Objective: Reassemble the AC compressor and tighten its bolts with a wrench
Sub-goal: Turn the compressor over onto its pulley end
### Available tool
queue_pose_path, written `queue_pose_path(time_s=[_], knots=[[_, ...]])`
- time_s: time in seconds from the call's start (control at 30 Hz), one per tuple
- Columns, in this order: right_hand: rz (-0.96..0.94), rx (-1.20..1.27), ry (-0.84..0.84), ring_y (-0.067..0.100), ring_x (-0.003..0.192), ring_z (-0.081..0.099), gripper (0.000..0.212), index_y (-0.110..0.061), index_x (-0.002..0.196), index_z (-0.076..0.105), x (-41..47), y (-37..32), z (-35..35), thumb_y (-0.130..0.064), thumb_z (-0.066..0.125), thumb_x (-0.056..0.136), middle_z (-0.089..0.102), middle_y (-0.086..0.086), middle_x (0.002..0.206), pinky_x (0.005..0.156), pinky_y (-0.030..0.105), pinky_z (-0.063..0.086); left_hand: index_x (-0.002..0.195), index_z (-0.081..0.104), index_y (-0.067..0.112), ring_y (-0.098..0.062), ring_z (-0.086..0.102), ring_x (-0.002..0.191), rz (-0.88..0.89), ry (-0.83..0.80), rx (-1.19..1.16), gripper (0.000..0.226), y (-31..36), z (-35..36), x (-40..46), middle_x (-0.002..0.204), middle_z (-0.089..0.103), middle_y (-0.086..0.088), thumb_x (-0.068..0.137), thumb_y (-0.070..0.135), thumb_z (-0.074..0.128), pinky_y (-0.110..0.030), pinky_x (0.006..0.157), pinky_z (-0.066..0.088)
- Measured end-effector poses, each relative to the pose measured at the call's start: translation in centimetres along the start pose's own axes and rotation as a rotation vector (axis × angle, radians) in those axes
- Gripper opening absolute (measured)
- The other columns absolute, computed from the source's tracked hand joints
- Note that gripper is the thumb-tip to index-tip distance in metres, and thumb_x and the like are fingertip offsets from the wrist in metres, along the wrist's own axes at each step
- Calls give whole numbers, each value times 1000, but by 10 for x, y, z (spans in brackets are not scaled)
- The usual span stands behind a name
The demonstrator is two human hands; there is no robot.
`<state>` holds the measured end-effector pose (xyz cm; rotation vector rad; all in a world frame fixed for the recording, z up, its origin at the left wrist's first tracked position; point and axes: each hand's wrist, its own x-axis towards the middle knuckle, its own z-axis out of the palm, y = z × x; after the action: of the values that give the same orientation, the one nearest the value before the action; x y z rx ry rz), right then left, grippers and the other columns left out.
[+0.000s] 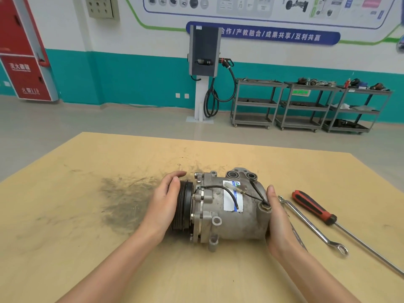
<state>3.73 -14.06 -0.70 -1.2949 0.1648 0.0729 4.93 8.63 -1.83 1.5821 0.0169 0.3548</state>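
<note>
The grey AC compressor (227,208) lies on its side in the middle of the tan table (87,215), its black pulley (184,208) facing left and a black wire across its labelled body. My left hand (165,204) lies flat against the pulley face with straight fingers. My right hand (278,217) presses flat against the compressor's rear end. A silver wrench (314,228) lies on the table just right of my right hand.
A long screwdriver (314,208) with a red and black handle lies right of the wrench, its shaft reaching the table's right edge. A dark greasy smudge (124,200) marks the table left of the compressor. A charging post and grey shelf carts stand by the far wall.
</note>
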Motion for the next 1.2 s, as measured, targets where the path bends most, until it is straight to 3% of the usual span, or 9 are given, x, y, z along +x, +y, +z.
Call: queue_pose_path(time_s=[0.1,0.27,0.43,0.53,0.67,0.87,0.97,1.1,1.2], knots=[[-29,-8,45,14,92,72,43,-36,92,78,-3,4,4,-59,42,94,76,-2,101,78,36,50,106,68,33,-16,57,120,4,23,13,30,0,0,2,114,67,14,105,20,40,-46,109,40],[-173,-87,27,18,110,66,39,-27,123,66,4,-10,22,-46,40,101,71,-3,117,96,42,49,100,69,25,-8,61,110,29,134,-22,37,-4,-7,-1,105,70,12,104,10,35,-23,94,44],[-140,-121,3,18,116,62,34,-32,127,62,10,-17,34,-37,41,101,67,-6,123,106,48,43,100,68,25,-2,58,112,51,136,22,39,-5,-16,-3,109,69,12,103,8,34,-20,96,41],[-155,-99,35,17,115,63,32,-33,128,62,9,-17,34,-33,43,102,67,-7,123,105,46,45,98,69,25,-3,60,108,60,151,-1,38,-6,-14,-4,103,70,14,103,8,35,-23,97,42],[-245,-103,34,14,115,63,33,-33,133,57,5,-19,38,-26,41,104,63,-4,130,100,40,48,98,69,26,-3,61,105,82,168,-104,34,-10,-16,-9,102,70,16,93,29,35,-26,91,41],[-387,-185,46,17,127,54,39,-34,140,48,-6,-38,37,-24,46,103,55,-2,141,108,46,42,99,70,26,-33,62,109,67,205,-274,35,-17,-3,-20,108,70,2,91,31,37,-63,101,42],[-432,-237,62,19,130,51,39,-36,139,48,-13,-49,26,-24,47,102,54,0,141,110,49,40,100,71,32,-27,62,112,28,183,-324,35,-17,13,-26,111,70,5,91,32,37,-63,102,41],[-500,-342,139,10,113,63,46,-36,144,42,-23,-66,10,-26,50,100,62,-10,130,91,35,54,102,70,38,-17,62,113,-24,103,-346,35,-17,37,-33,113,70,9,91,36,37,-55,105,43],[-520,-461,187,4,67,65,53,-37,148,33,-26,-82,1,-28,52,100,70,-21,76,57,20,54,102,69,42,-12,61,116,-73,38,-339,34,-21,53,-37,115,70,11,94,34,37,-48,108,42]])
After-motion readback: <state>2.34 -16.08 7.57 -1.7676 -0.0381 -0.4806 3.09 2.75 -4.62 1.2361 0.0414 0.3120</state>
